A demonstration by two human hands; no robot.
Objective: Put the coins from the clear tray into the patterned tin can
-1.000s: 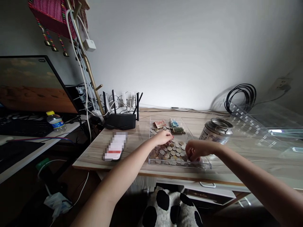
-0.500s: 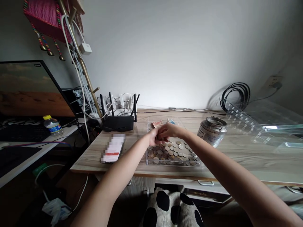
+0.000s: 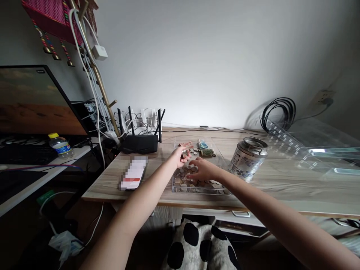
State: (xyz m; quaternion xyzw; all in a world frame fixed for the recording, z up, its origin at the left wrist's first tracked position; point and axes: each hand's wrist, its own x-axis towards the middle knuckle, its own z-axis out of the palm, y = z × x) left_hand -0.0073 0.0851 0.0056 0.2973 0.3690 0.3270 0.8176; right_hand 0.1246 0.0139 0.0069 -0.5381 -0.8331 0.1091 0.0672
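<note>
A clear acrylic tray (image 3: pixel 202 192) holds many loose coins (image 3: pixel 184 184) toward its front. At its back lie a reddish banknote (image 3: pixel 186 144), a blue banknote (image 3: pixel 202 144) and a green banknote (image 3: pixel 206 152), some crumpled or folded. My left hand (image 3: pixel 181 157) is palm-up over the tray's left side, fingers curled round what look like coins, partly hidden. Just right of it, my right hand (image 3: pixel 204 170) reaches down over the coins with thumb and fingers apart; no coin shows between them.
A metal can (image 3: pixel 249 159) stands right of the tray. A phone (image 3: pixel 134 173) lies on the left, near a black router (image 3: pixel 140 144). Clear acrylic pieces (image 3: pixel 329 144) and coiled black cable (image 3: pixel 278 114) are at right. A bottle (image 3: pixel 60 146) stands on the left desk.
My hands, together before, have separated. The right hand has moved down and toward me over the coins, its fingers spreading. The banknotes at the back now show more fully.
</note>
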